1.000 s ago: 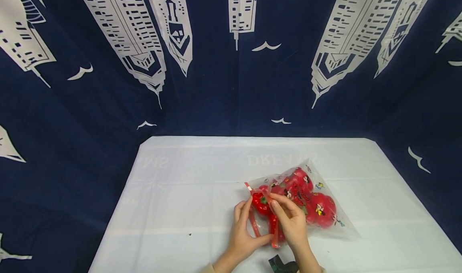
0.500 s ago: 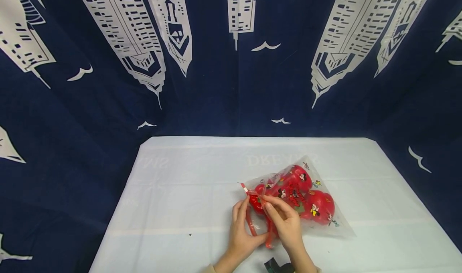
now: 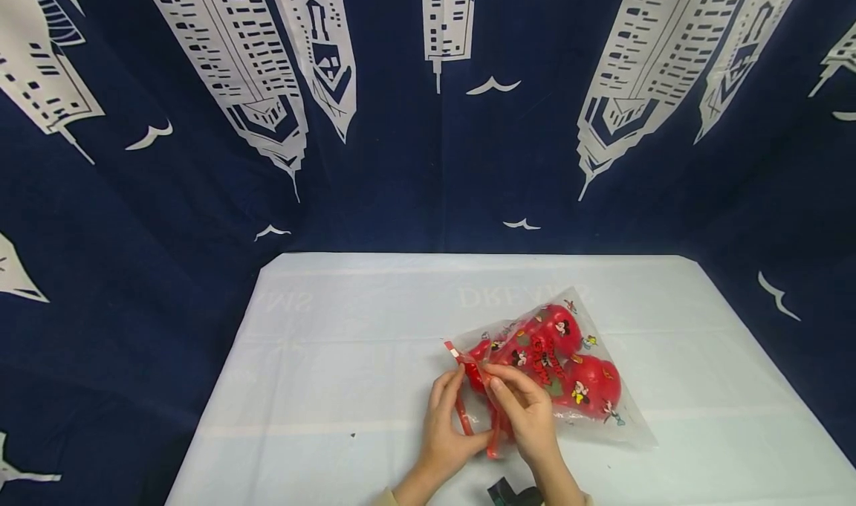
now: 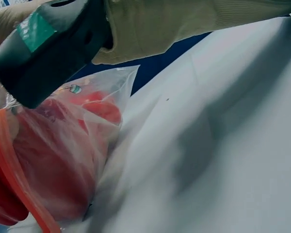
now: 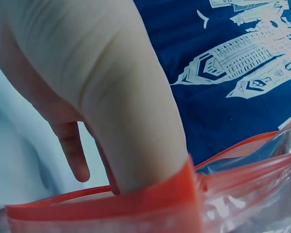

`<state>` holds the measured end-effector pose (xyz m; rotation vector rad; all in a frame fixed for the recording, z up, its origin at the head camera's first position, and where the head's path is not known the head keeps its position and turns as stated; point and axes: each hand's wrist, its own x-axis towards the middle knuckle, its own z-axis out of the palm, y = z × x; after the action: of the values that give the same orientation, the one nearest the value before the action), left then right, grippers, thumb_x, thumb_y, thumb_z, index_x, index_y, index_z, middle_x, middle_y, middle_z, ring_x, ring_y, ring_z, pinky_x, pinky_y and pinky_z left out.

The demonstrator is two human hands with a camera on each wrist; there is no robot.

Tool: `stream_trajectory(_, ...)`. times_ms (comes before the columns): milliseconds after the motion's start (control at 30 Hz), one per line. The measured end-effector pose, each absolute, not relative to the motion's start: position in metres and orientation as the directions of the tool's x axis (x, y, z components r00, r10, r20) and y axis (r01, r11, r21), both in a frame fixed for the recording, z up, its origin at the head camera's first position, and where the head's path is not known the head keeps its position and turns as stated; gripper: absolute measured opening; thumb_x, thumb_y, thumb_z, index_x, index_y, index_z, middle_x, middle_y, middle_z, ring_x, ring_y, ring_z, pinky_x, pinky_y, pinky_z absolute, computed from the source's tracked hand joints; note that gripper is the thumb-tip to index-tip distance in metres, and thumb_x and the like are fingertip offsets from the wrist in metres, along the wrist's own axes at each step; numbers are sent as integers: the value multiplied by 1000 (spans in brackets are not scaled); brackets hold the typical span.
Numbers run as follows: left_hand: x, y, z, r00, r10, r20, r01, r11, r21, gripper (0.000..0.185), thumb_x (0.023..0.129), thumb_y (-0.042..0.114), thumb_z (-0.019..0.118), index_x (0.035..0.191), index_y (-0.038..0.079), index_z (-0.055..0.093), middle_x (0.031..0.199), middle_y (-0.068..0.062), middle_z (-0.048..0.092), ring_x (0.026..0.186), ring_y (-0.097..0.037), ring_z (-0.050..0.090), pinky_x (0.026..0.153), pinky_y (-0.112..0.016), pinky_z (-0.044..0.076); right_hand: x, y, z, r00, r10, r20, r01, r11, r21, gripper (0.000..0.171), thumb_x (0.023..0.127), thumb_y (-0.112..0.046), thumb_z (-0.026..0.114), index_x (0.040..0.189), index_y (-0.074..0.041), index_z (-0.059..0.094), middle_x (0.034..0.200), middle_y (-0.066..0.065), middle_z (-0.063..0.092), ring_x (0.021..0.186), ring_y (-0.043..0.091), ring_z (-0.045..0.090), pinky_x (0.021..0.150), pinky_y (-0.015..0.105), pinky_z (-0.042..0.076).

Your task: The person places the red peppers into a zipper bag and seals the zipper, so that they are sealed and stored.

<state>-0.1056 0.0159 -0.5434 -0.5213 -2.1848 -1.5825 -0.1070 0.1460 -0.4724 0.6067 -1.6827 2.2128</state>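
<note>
Left hand (image 3: pixel 446 430): fingers curled close together, pinching the red zip strip (image 3: pixel 461 414) at the mouth of the clear plastic zip bag printed with cartoon figures (image 3: pixel 548 368).
Right hand (image 3: pixel 528 417): fingers narrow, thumb and forefinger pinching the other red edge of the same mouth; in the right wrist view a fingertip (image 5: pixel 136 145) presses on the red strip (image 5: pixel 136 204).
Bag position: lying on the white-covered table (image 3: pixel 348 357), right of centre, its mouth towards the person and its sealed end pointing away to the right.
Bag contents: glossy red rounded fruit-like pieces (image 3: pixel 588 383), at least three; the exact count cannot be told through the plastic.
Count: two hands, one bag, one table.
Near edge: one small black object (image 3: pixel 511 492) just beside the right wrist.
Backdrop: one dark blue cloth with white skyscrapers and birds (image 3: pixel 267 119) behind and around the table.
</note>
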Motion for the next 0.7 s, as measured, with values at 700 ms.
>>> stream_trajectory(700, -130, -24, -480, -988, -13, 155, 154, 65, 986, 24, 95, 6, 52, 118, -1, 52, 81, -25, 60, 71, -41, 58, 66, -37, 53, -109, 155, -471, -905, -109, 411, -360, -319, -877, 34, 90, 15, 45, 111, -2, 66, 104, 2, 68, 94, 11, 65, 81, 27, 51)
